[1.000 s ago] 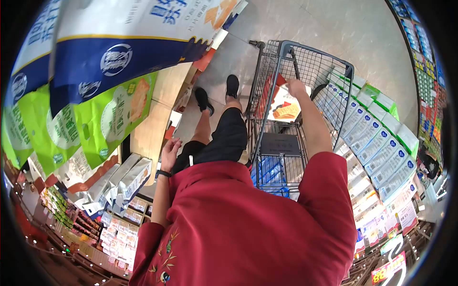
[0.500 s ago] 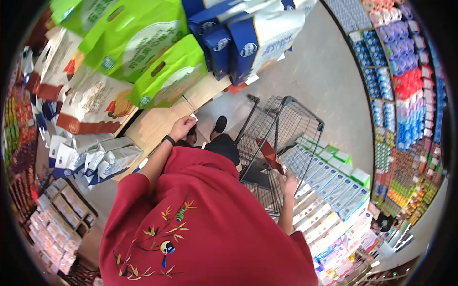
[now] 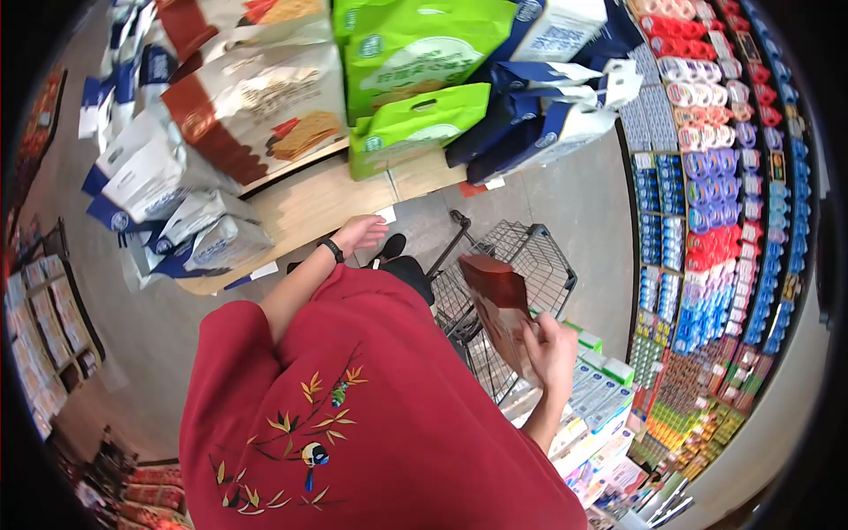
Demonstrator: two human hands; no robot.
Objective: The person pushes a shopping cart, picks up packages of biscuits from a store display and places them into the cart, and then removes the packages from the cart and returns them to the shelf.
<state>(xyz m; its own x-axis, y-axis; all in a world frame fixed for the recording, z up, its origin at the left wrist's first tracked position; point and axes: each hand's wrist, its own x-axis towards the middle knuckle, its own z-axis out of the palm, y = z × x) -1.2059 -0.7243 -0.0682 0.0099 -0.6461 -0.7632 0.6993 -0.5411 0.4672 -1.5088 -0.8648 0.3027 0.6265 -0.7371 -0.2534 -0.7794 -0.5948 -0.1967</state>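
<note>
My right hand [image 3: 553, 352] grips a brown and white bag [image 3: 499, 305] by its edge, lifted over the shopping cart [image 3: 552, 265]. My left hand [image 3: 360, 232] wears a dark wristband and is beside the front edge of the wooden display shelf [image 3: 309, 199], its fingers extended and nothing in them. On that shelf stand brown and white bags [image 3: 265, 97] with biscuit pictures, green bags [image 3: 424, 53], and blue and white bags [image 3: 548, 124]. More white and blue bags [image 3: 216, 234] are at its left end.
Boxes [image 3: 592, 389] are stacked to the right, beyond the cart. A long shelf wall of colourful packages [image 3: 707, 194] curves along the far right. Another rack [image 3: 53, 336] stands at the far left. Grey floor [image 3: 574, 199] shows behind the cart.
My right hand has lifted the brown and white bag up from the cart. The view has turned, so the display shelf now spans the top. My left hand has come near its edge.
</note>
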